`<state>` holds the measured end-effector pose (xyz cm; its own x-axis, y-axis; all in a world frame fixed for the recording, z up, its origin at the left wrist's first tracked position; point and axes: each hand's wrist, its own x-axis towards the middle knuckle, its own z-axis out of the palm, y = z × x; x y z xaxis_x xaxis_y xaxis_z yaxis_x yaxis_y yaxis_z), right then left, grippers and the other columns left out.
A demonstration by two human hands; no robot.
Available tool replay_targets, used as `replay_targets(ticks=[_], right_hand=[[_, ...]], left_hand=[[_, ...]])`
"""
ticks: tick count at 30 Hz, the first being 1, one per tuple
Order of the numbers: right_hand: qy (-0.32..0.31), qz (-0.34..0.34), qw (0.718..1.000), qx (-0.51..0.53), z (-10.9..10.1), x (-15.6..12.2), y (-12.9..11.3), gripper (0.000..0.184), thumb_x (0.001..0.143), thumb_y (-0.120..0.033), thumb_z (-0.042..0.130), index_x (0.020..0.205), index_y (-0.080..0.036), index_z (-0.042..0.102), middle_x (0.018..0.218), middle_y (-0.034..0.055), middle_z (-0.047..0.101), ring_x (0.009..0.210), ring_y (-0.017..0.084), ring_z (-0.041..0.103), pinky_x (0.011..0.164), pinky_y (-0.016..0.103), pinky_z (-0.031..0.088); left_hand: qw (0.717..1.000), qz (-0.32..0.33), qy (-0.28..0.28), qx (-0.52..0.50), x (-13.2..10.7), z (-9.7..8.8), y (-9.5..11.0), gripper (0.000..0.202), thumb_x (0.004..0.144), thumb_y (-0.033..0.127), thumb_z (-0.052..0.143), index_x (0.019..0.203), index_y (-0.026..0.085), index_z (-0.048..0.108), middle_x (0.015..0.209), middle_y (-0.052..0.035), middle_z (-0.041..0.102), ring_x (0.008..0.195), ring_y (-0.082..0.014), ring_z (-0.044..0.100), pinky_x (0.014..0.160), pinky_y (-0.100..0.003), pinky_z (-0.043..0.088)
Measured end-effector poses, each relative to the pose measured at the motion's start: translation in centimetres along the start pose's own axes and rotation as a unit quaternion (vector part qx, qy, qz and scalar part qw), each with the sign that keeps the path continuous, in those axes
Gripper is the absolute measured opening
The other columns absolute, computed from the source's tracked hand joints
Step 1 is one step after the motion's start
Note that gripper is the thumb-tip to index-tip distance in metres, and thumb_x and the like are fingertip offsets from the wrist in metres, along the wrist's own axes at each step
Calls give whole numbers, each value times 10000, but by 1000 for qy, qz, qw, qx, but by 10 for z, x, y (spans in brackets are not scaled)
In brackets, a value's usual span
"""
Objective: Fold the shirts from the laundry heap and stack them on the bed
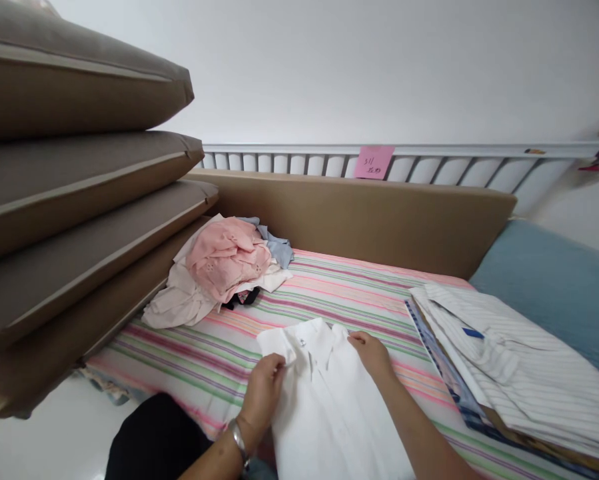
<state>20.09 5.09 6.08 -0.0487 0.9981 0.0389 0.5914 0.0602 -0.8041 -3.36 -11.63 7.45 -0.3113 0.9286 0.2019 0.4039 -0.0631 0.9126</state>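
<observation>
A white collared shirt (336,407) lies front up before me, its collar pointing away from me and its lower part cut off by the frame's bottom edge. At the shirt's left side near the shoulder, my left hand (265,387) pinches the cloth between thumb and fingers; a silver bracelet circles that wrist. My right hand (372,355) has its fingertips closed on the right shoulder edge, just beside the collar. Beneath the shirt spreads a striped sheet (219,363) in pink, green and white.
A rumpled clothes pile (229,257) sits at the back left. Folded shirts (519,360) are stacked at the right, beside a blue-grey surface (554,280). Thick brown cushions (89,173) tower on the left. A brown panel (359,213) and white railing with a pink note (374,162) stand behind.
</observation>
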Motion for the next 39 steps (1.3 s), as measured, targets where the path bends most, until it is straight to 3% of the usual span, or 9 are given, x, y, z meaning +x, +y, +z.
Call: replay_targets(ticks=[5,8,10,15,18,22,28,34,39], right_hand=[[3,-22,998,52,1,-6,-7,286,618,-505,498,679,-235,571,730,15,655,754,226,582,709,315,411],[5,-9,996,83,5,-6,-3,342,628,-541,450,720,-228,553,758,27,649,765,219,583,700,302,431],[8,13,996,92,9,-3,2,346,616,-528,434,718,-220,553,758,42,646,747,219,583,682,307,438],[8,61,994,86,13,13,7,265,569,-471,508,613,-215,556,662,40,625,704,226,570,664,328,426],[-13,66,994,91,12,19,1,257,559,-461,578,528,-211,532,572,14,583,655,217,554,627,319,411],[-46,52,989,133,12,14,-5,287,582,-475,592,650,-196,604,670,8,636,712,216,582,649,305,433],[-108,41,974,196,6,0,-5,528,639,-619,555,927,-180,611,851,62,686,806,237,634,714,325,486],[-107,49,984,135,7,10,1,423,676,-564,540,837,-181,620,817,62,684,836,248,618,747,354,472],[-71,60,994,48,17,25,-1,286,711,-469,509,712,-203,615,783,38,674,821,226,594,742,326,444]], left_hand=[[991,97,-81,38,-9,18,7,195,832,173,420,825,209,611,827,-36,630,811,-179,545,768,-300,408],[989,-59,17,-134,2,15,-4,52,781,230,525,769,201,566,755,2,601,746,-150,551,731,-260,422],[943,-200,87,-251,11,7,-16,61,715,233,577,741,196,536,696,16,586,682,-142,561,691,-257,437],[888,-322,62,-322,26,-10,-31,237,630,254,634,836,163,561,688,-37,641,616,-187,610,630,-317,474],[929,-258,43,-264,28,-9,-25,266,621,332,684,809,168,591,767,-51,666,704,-204,616,653,-299,465],[997,-61,-22,-40,17,3,-12,119,744,300,582,744,194,638,724,-39,658,715,-207,590,685,-294,434],[982,97,-160,30,-4,18,-2,261,824,187,452,931,261,678,977,-48,689,939,-211,585,861,-316,415],[974,-154,75,-148,19,5,-39,222,722,408,573,731,186,565,704,-13,614,704,-183,571,687,-288,456],[957,-225,85,-164,41,-8,-65,274,585,377,657,710,160,546,617,-4,594,597,-187,580,597,-315,460]])
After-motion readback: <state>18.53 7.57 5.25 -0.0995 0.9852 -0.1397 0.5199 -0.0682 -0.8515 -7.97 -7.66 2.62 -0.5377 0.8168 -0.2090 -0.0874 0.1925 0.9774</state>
